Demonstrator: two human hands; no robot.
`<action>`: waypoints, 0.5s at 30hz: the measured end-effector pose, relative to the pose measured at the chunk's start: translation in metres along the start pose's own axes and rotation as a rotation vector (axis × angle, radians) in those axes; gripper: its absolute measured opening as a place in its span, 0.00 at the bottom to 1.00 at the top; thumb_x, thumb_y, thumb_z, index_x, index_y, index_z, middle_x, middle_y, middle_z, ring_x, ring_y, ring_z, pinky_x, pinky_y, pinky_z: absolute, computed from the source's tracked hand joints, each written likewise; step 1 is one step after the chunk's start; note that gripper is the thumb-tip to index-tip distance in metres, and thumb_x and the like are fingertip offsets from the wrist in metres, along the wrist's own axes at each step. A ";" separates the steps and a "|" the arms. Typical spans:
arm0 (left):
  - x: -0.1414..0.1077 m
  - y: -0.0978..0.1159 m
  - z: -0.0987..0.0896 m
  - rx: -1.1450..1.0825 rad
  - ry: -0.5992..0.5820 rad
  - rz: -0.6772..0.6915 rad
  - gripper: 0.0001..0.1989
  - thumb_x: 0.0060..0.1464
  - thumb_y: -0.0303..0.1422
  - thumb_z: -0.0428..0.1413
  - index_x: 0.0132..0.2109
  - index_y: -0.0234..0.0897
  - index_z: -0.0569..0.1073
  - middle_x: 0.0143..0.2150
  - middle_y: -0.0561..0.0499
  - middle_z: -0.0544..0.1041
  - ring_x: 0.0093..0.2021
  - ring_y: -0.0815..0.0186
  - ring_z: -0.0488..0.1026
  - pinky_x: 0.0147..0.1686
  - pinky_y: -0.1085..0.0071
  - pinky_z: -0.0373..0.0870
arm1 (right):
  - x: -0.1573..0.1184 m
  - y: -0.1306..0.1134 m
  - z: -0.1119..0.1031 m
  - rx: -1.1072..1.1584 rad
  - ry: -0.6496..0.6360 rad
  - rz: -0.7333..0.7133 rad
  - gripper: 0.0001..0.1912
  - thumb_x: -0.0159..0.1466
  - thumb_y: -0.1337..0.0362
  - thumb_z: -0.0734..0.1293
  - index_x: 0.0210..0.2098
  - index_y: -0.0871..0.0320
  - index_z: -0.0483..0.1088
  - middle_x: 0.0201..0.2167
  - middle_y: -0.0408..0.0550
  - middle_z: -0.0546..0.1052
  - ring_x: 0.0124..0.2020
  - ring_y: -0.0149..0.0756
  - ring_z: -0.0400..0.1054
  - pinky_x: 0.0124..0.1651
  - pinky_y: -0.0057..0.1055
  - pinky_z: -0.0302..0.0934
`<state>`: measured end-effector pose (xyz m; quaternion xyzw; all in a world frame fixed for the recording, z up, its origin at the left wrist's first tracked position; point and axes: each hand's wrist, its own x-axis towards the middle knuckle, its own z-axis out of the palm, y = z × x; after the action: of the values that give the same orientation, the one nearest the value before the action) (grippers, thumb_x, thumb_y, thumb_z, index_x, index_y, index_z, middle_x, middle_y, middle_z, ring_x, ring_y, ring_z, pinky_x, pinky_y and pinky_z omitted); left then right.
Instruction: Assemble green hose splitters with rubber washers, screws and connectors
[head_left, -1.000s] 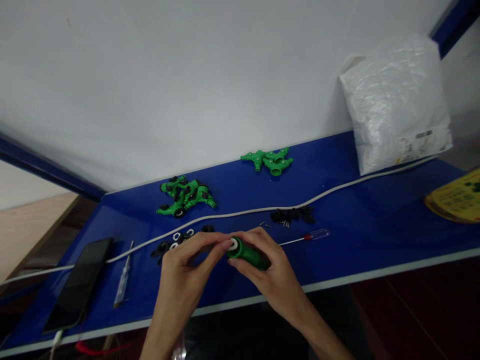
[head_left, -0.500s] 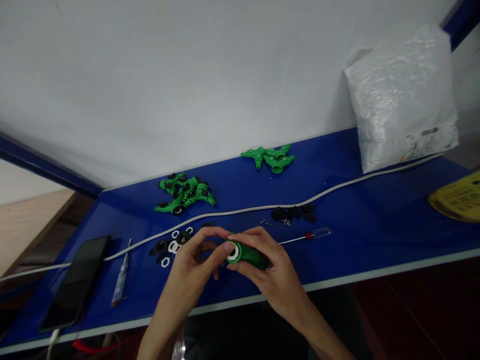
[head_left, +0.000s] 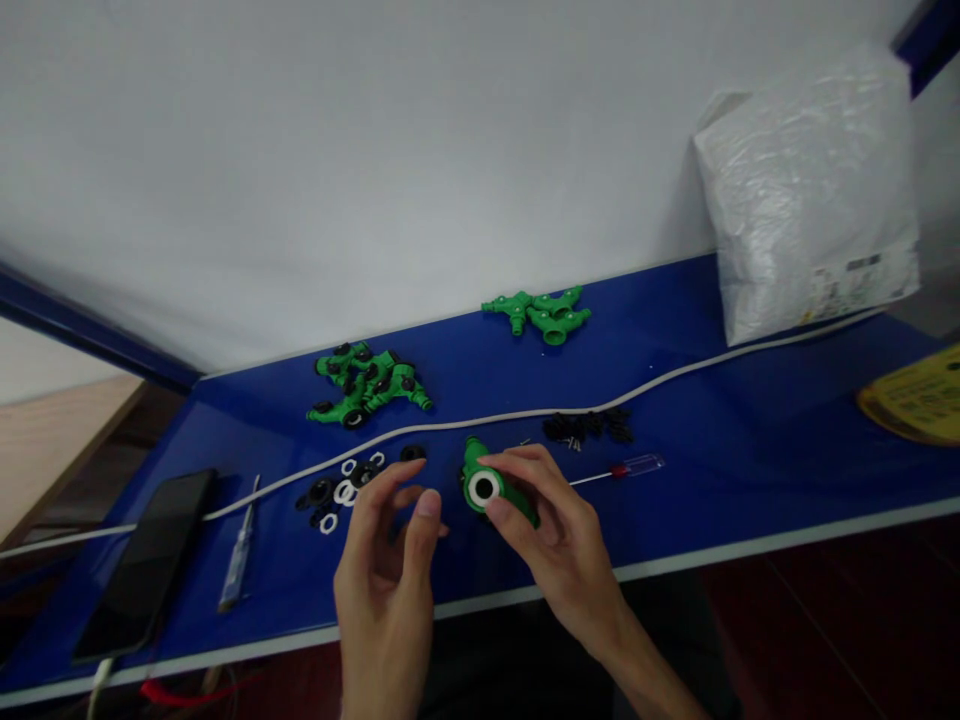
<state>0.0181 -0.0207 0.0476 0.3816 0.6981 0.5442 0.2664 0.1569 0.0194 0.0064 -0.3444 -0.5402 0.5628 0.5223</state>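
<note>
My right hand (head_left: 559,525) grips a green plastic hose splitter (head_left: 474,458), its round end turned toward me. A white ring (head_left: 482,487) sits inside that end, around a dark hole. To the left, apart from the splitter, my left hand (head_left: 394,560) is held with thumb and fingers spread and nothing between them. Just beyond its fingertips, white hex nuts (head_left: 328,523) and black caps (head_left: 321,491) lie loose on the blue table (head_left: 645,530).
Green splitters with black valves (head_left: 375,385) lie at the back left, plain green splitters (head_left: 540,315) farther right. A white cable (head_left: 480,422) crosses the table. Around it are black parts (head_left: 589,427), screwdrivers (head_left: 637,466), a phone (head_left: 146,565), a plastic bag (head_left: 810,210) and a yellow object (head_left: 915,395).
My left hand has let go of the green hose splitter and moved left, its fingers opening. In my right hand the splitter has shifted slightly, showing the white ring more fully.
</note>
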 end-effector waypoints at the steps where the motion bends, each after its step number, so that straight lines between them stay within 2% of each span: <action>1: -0.007 0.000 0.001 -0.017 0.011 -0.037 0.22 0.57 0.48 0.63 0.53 0.41 0.77 0.49 0.46 0.80 0.45 0.60 0.79 0.39 0.71 0.78 | -0.001 0.000 0.000 0.005 0.014 -0.013 0.12 0.70 0.60 0.69 0.52 0.41 0.76 0.49 0.44 0.70 0.52 0.33 0.70 0.53 0.28 0.67; 5: -0.031 -0.001 0.012 -0.169 -0.062 -0.167 0.26 0.57 0.47 0.63 0.60 0.44 0.73 0.61 0.44 0.77 0.58 0.54 0.77 0.49 0.65 0.79 | -0.004 0.000 0.000 0.010 0.070 -0.077 0.11 0.70 0.61 0.68 0.51 0.43 0.74 0.51 0.44 0.69 0.52 0.31 0.69 0.52 0.24 0.68; 8: -0.032 -0.004 0.022 -0.265 -0.163 -0.188 0.28 0.58 0.44 0.63 0.64 0.47 0.70 0.62 0.45 0.77 0.63 0.53 0.74 0.54 0.64 0.77 | -0.006 0.002 0.001 0.016 0.069 -0.120 0.13 0.71 0.62 0.67 0.53 0.43 0.71 0.52 0.44 0.69 0.52 0.31 0.69 0.52 0.23 0.68; 11: -0.020 -0.011 0.028 -0.315 -0.286 -0.128 0.28 0.59 0.42 0.63 0.65 0.48 0.71 0.60 0.46 0.80 0.60 0.54 0.77 0.55 0.64 0.77 | -0.008 0.005 0.002 0.006 0.061 -0.154 0.15 0.70 0.63 0.66 0.55 0.43 0.68 0.52 0.44 0.69 0.54 0.32 0.68 0.55 0.24 0.67; 15: -0.003 -0.025 0.028 -0.268 -0.247 0.035 0.21 0.60 0.40 0.62 0.60 0.48 0.77 0.61 0.50 0.79 0.61 0.56 0.76 0.59 0.66 0.74 | -0.009 0.009 0.005 -0.081 0.063 -0.136 0.18 0.71 0.64 0.65 0.58 0.41 0.66 0.56 0.44 0.71 0.56 0.33 0.70 0.59 0.29 0.67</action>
<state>0.0357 -0.0107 0.0165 0.4188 0.5743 0.5860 0.3891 0.1520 0.0110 -0.0032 -0.3455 -0.5678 0.4926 0.5618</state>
